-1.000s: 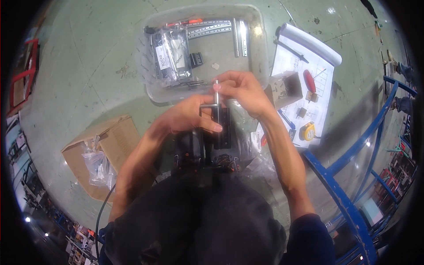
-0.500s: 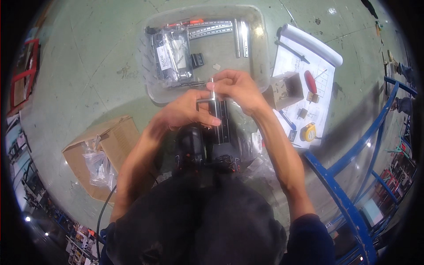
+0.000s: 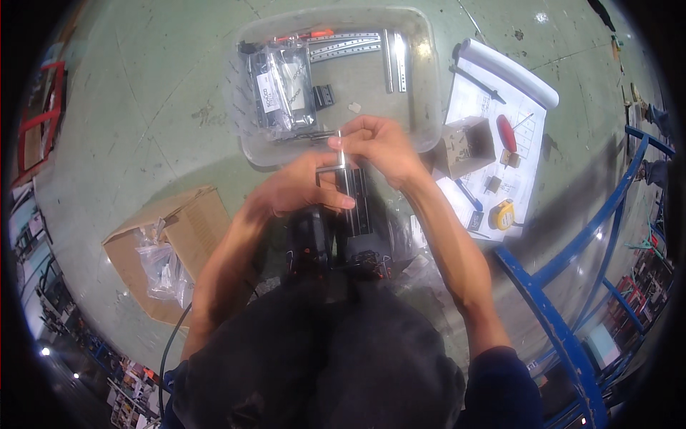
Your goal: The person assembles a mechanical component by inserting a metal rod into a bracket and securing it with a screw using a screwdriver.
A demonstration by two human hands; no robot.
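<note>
My left hand (image 3: 304, 184) is closed around a dark metal rail assembly (image 3: 361, 207), its thumb lying along the front and its fingers going behind. The assembly stands lengthwise above my shoes, with a thin flat plate at its far end. With thumb and fingers, my right hand (image 3: 382, 149) pinches a slim silver rod (image 3: 341, 151) at that end. The rod lines up with the assembly's length; whether it sits inside a hole there is hidden by my fingers.
A clear plastic bin (image 3: 427, 86) ahead holds metal rails (image 3: 346, 46) and bagged parts (image 3: 286, 89). At the right, drawings (image 3: 532, 136) lie under a red-handled screwdriver (image 3: 506, 134), a tape measure (image 3: 504, 214) and a small box (image 3: 464, 150). A cardboard box (image 3: 193, 222) stands left, a blue frame (image 3: 547, 314) right.
The whole view has shifted slightly. Both hands keep their grips, and the silver rod leans a little differently beside my right fingertips.
</note>
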